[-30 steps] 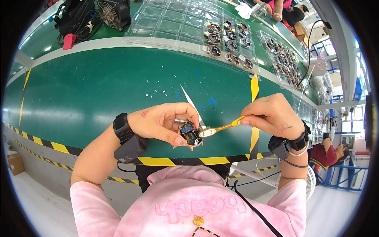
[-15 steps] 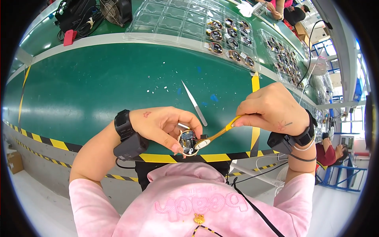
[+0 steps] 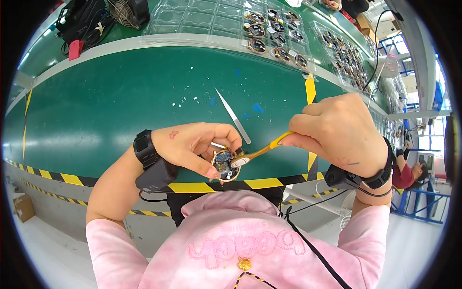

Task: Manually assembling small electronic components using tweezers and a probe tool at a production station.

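Observation:
My left hand (image 3: 196,147) holds a round gold-rimmed watch case (image 3: 225,166) between thumb and fingers, near the table's front edge. The case is open, showing a small circuit board and metal parts inside. My right hand (image 3: 332,132) pinches the yellow handle of a toothbrush (image 3: 260,152). The toothbrush's head rests at the right side of the watch case, its pale back facing up; its bristles are mostly hidden. A thin light-coloured stick shows beside my left fingers. Beyond the hands, silver tweezers (image 3: 233,115) lie on the green mat.
Clear plastic trays (image 3: 192,24) stand at the back, one partly filled with several round watch parts (image 3: 257,31). Another full tray (image 3: 339,55) is at the right. White and blue scraps dot the mat (image 3: 120,91). A black device with cables sits back left. Other people work farther off.
The toothbrush's head has shifted farther over the watch case's inside. The whole view has moved slightly, and the left hand keeps its hold on the case.

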Demonstrator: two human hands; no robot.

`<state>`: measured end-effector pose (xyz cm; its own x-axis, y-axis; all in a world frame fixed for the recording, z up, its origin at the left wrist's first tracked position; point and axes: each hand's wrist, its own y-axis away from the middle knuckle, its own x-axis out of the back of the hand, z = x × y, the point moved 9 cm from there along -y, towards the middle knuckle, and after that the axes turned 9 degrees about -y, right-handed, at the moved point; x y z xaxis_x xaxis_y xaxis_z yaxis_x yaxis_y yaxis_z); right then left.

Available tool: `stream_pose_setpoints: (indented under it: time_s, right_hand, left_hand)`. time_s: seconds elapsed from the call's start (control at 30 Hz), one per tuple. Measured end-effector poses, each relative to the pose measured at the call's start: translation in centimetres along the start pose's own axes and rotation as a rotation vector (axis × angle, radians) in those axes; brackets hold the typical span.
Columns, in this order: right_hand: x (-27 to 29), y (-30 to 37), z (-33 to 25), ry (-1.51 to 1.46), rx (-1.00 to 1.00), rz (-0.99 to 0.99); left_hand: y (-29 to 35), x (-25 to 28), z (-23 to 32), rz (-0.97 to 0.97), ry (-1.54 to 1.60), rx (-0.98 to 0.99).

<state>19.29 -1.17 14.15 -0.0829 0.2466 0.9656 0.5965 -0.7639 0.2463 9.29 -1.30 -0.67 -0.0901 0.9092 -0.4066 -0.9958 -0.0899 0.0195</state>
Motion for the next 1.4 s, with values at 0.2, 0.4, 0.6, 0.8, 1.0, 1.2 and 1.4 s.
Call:
stream_pose_setpoints:
  time_s: [0.2, 0.4, 0.6, 0.8, 1.0, 1.2, 1.4]
  right_hand:
    - [1.8, 0.9, -0.4, 0.105, -0.061, 0.113]
    - [3.1, 2.4, 0.8, 0.051, -0.108, 0.212]
    - [2.8, 2.9, 0.6, -0.141, -0.047, 0.171]
    - [1.4, 1.7, 0.6, -0.109, -0.043, 0.134]
    - [1.5, 2.3, 2.1, 0.001, -0.146, 0.191]
    - [-1.1, 6.8, 11.8, -0.033, -0.558, 0.265]
    - [-8.1, 11.9, 19.0, -0.057, -0.752, 0.375]
  left_hand:
    - [0.4, 0.3, 1.0, 0.004, 0.057, -0.014]
    - [0.5, 0.5, 1.3, 0.022, 0.088, -0.067]
    - [0.5, 0.8, 1.3, 0.019, 0.108, -0.079]
    - [0.4, 1.0, 1.5, 0.052, 0.111, -0.087]
    - [0.7, 1.2, 1.1, 0.062, 0.105, -0.074]
    - [0.6, 1.4, 1.1, 0.111, 0.118, -0.073]
    - [0.1, 1.9, 1.9, 0.136, 0.032, -0.126]
